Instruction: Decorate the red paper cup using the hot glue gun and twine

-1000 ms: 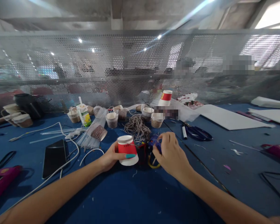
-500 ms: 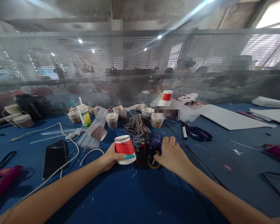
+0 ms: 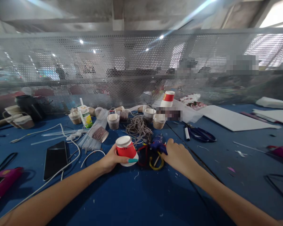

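My left hand (image 3: 111, 159) grips an upside-down red and white paper cup (image 3: 125, 150) on the blue table (image 3: 141, 194), thumb across its lower side. My right hand (image 3: 179, 157) rests just right of it, fingers curled on a blue glue gun (image 3: 157, 145) that lies among red and yellow wires (image 3: 153, 158). A tangle of brown twine (image 3: 138, 127) lies right behind the cup and the gun.
Several twine-wrapped cups (image 3: 113, 121) and a milk carton (image 3: 85, 115) stand behind. A black phone (image 3: 54, 158) and white cable (image 3: 68, 157) lie left, a pink tool (image 3: 2, 183) far left. Dark blue scissors (image 3: 199, 134) and white sheets (image 3: 228, 118) lie right. A perforated metal screen (image 3: 141, 66) closes the back.
My right hand has dropped from above the glue gun down onto it at table level. The cup has tilted and shifted slightly left in my left hand.
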{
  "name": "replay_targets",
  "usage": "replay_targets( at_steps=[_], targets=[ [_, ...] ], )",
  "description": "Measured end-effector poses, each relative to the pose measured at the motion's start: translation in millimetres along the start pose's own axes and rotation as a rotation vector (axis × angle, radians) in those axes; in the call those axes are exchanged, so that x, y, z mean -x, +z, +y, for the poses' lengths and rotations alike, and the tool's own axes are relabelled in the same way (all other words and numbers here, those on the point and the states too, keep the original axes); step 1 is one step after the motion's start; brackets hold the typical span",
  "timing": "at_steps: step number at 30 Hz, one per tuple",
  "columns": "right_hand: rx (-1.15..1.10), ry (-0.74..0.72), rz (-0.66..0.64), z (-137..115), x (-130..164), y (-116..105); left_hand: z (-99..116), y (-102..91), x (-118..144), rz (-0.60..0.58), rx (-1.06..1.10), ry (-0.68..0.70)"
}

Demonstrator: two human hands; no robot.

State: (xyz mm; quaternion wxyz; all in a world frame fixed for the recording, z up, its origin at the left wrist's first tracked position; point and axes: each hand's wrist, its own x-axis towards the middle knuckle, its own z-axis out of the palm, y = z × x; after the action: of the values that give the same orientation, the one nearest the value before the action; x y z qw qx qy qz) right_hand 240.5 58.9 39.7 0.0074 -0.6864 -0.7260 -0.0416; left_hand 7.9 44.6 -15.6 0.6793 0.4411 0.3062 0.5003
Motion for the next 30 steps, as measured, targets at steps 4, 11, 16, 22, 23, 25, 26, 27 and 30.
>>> replay_targets(
  at_steps=[4,11,16,22,23,25,26,27,30],
  targets=[
    [0.03,0.026,0.066,-2,2,-4,2,1.9,1,-0.017,0.019,0.019],
    [-0.182,-0.157,0.404,2,1,-4,4,3.5,0,-0.013,0.098,-0.001],
    [-0.675,-0.516,0.551,-4,12,9,1,0.9,-2,-0.074,0.103,0.025],
    [-0.993,-0.592,0.522,-16,23,12,0,2.2,-2,-0.066,0.044,0.019],
    [-1.019,-0.569,0.521,-17,24,12,0,2.7,-3,-0.05,0.044,0.015],
    [-1.065,-0.532,0.488,-17,24,12,0,3.6,-3,-0.007,0.05,0.007],
    [-1.083,-0.525,0.459,-17,25,12,0,4.0,-3,0.012,0.05,0.003],
    [-1.096,-0.527,0.43,-17,25,12,0,4.2,-3,0.025,0.049,0.001],
    [-1.083,-0.569,0.385,-15,25,13,0,5.1,-3,0.025,0.031,0.003]
  ],
)
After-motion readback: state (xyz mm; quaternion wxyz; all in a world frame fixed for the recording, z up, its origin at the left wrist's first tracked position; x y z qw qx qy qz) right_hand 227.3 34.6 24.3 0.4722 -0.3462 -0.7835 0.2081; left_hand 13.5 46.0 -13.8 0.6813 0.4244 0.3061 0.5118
